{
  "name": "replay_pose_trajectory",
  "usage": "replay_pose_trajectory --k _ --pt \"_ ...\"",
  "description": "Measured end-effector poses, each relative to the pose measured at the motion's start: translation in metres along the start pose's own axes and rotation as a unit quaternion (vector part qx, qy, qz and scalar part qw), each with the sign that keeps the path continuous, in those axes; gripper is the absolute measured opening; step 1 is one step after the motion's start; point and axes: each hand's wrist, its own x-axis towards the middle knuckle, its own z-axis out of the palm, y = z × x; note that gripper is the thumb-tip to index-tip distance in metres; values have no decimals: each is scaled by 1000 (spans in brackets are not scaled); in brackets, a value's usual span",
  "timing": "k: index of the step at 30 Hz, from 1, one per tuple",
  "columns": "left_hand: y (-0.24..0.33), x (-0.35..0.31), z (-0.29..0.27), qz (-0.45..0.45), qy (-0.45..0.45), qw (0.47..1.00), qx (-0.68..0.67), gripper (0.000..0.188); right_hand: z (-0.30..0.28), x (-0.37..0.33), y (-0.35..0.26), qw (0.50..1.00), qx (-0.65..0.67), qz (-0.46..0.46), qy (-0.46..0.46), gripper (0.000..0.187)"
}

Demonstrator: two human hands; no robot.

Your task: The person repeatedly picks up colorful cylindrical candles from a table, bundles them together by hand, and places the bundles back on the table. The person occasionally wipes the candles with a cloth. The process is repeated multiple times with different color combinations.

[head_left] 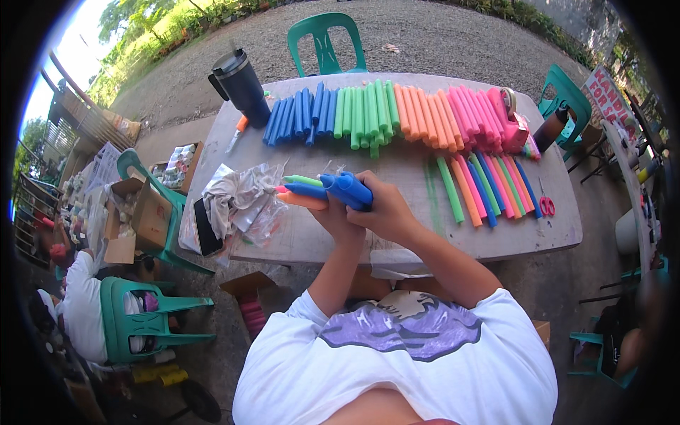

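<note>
Over the near middle of the table, my left hand (338, 221) is closed around several slim candles in green, blue, orange and pink, whose ends (304, 190) point left. My right hand (388, 205) wraps a bunch of blue candles (347, 190), ends facing up and left. The two hands touch, and their fingers partly hide the candles. Beyond them lies a row of candles sorted by colour: blue ones (301, 117), green ones (365, 117), orange ones (428, 119) and pink ones (474, 117). To the right, mixed-colour candles (489, 185) lie side by side.
Left of my hands are crumpled plastic bags (244, 198) and a black phone (207, 225). A dark tumbler (243, 85) and an orange-handled knife (238, 133) sit at the far left. Red-handled scissors (546, 204) and a pink tape dispenser (516, 127) are at right. Another person (85, 312) sits left.
</note>
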Motion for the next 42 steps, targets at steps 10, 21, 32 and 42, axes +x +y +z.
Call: replay_pose_trajectory --k 10,21,32,42 --pt "44 17 -58 150 -117 928 321 28 0 2 77 989 145 27 24 39" --pt "27 18 -80 172 -170 880 408 46 8 238 27 973 -126 195 3 46" --pt "34 16 -78 161 -203 878 402 56 51 306 51 943 -280 172 -46 56" --pt "42 15 -72 183 -203 864 423 44 54 288 20 909 -387 154 21 40"
